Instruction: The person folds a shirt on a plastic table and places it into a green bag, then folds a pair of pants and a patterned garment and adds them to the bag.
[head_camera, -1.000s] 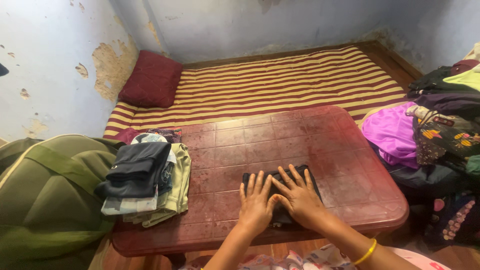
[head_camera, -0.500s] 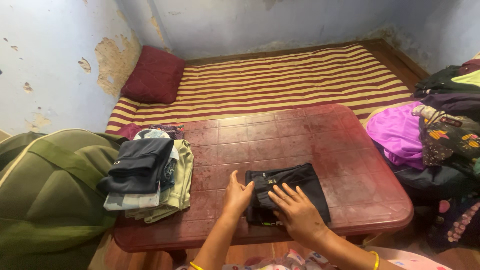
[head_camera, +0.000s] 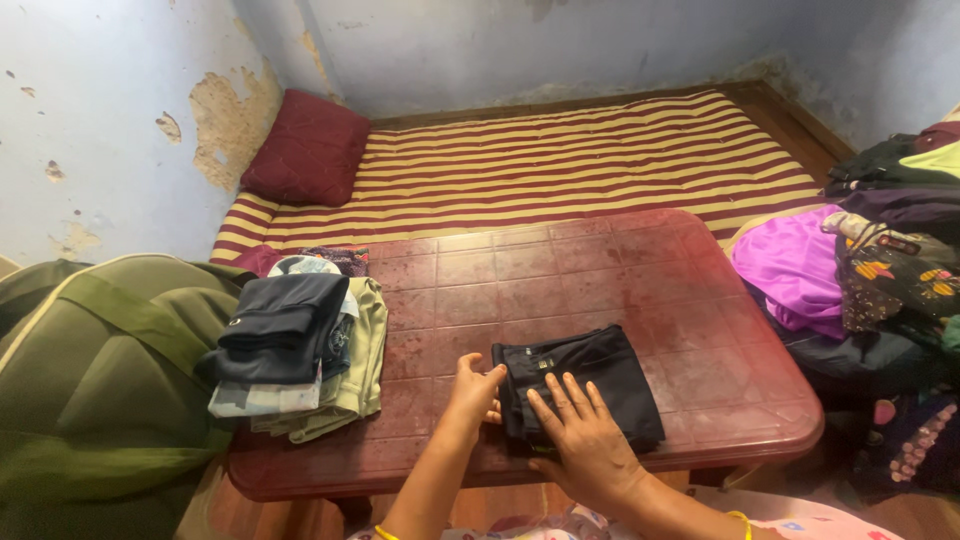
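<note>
A folded black garment (head_camera: 590, 375) lies near the front edge of a dark red table (head_camera: 560, 270). My left hand (head_camera: 473, 392) grips the garment's left edge, thumb over the top and fingers tucked underneath. Flat on the garment's front left part rests my right hand (head_camera: 580, 445), fingers spread and pressing down. A yellow bangle shows on each wrist.
A stack of folded clothes (head_camera: 295, 350) sits on the table's left end. A green bag (head_camera: 100, 380) lies at left, loose clothes (head_camera: 870, 270) pile at right. Beyond are a striped mattress (head_camera: 560, 160) and a maroon pillow (head_camera: 305, 150).
Both hands lay flat on the garment a second ago. My left hand has since moved to its left edge and gripped it. My right hand slid toward the front left corner.
</note>
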